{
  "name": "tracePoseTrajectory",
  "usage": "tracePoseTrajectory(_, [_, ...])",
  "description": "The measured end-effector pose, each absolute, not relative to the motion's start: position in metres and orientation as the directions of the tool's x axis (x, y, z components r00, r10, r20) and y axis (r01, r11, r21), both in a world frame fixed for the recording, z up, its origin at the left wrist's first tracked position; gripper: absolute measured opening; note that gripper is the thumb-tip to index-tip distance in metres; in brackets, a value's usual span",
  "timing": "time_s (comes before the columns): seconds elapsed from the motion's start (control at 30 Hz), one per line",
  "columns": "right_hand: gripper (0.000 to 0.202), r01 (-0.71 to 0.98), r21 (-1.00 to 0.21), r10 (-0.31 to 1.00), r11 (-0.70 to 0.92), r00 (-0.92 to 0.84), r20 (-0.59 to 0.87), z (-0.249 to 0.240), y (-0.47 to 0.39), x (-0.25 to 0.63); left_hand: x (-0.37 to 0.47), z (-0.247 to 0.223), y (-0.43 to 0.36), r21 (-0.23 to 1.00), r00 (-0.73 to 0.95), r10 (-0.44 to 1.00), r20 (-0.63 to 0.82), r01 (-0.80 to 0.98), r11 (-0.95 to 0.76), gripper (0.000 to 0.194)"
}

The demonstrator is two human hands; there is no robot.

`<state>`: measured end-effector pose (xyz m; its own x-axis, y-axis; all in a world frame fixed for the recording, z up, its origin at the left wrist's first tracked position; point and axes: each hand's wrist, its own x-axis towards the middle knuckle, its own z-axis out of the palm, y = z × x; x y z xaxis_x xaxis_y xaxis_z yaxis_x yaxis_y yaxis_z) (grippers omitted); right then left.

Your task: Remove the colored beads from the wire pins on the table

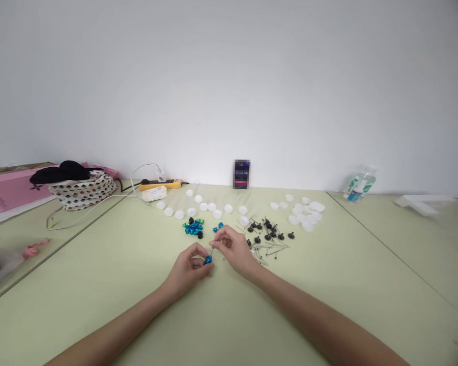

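Note:
Between the thumb and fingers of my left hand (185, 268) is a small shiny blue part (208, 260), held just above the table. My right hand (232, 248) pinches a thin metal rod (212, 251), whose lower end meets the top of the blue part; whether it sits inside cannot be made out. Beyond my hands lie a heap of blue, green and black parts (193, 227) and a smaller group of blue parts (218, 227). Right of my right hand are several black stemmed caps (274, 233) and loose thin metal rods (269, 248).
White round caps (203, 206) with clear tubes lie behind the heaps, and more white caps (305, 211) sit to the right. A phone-like screen (241, 174) leans on the wall. A yellow power strip (160, 184), woven basket (84, 190) and clear bottle (361, 185) stand further off.

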<state>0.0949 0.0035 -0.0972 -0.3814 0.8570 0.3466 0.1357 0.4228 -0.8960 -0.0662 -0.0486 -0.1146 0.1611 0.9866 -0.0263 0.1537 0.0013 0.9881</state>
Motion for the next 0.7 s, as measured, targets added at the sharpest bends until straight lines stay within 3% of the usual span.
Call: tracePoseTrajectory(0.7, [0.017, 0.098, -0.929, 0.904, 0.357, -0.288, 0.317, -0.1038, 0.0024, 0.0957, -0.0697, -0.1230, -0.0466, 0.999, 0.223, 0.975, -0.016, 0.039, 0.007, 0.024])
